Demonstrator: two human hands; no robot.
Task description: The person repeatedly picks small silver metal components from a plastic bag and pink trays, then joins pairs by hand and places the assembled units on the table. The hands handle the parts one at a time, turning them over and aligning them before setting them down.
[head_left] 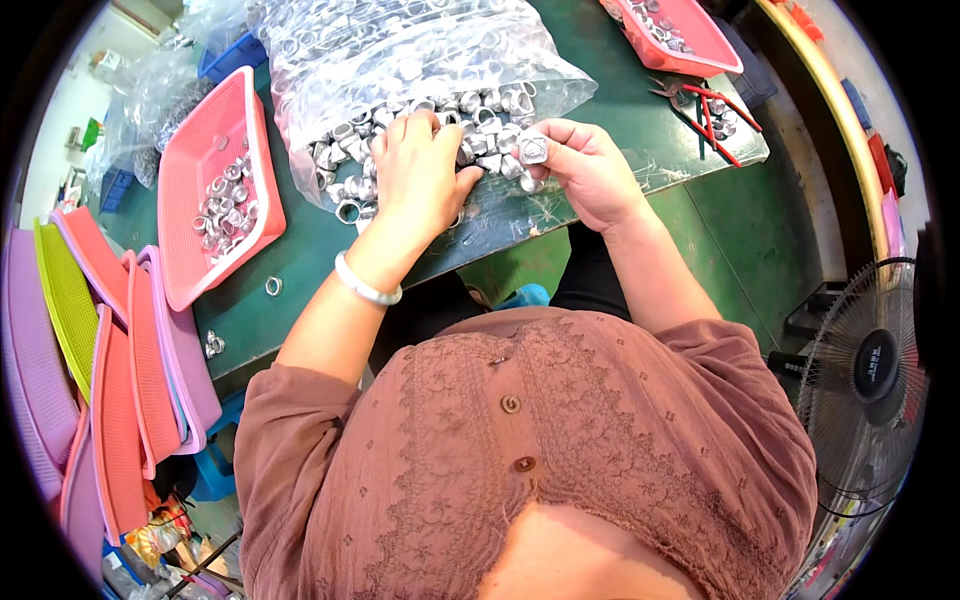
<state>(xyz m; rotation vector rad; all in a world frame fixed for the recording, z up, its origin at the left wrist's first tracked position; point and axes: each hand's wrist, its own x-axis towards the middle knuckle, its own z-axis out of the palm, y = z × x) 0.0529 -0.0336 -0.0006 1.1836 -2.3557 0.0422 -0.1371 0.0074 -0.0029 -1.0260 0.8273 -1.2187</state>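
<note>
Silver metal rings (343, 150) spill in a pile from the mouth of a large clear plastic bag (420, 60) lying on the green table. My left hand (420, 175), with a pale bangle at its wrist, rests on the pile; its thumb is apart from the fingers, whose tips dip among the rings. Between thumb and forefinger, my right hand (590, 170) pinches a silver ring with a broad squarish face (533, 148), held up at the right end of the pile, above the table's near edge.
A pink basket (176, 200) on the left holds several rings. Another pink basket (705, 45) stands far right, near red-handled pliers (700, 110). Loose rings (273, 286) lie at the left. Stacked coloured baskets (125, 400) rise at lower left; a fan (875, 365) stands at right.
</note>
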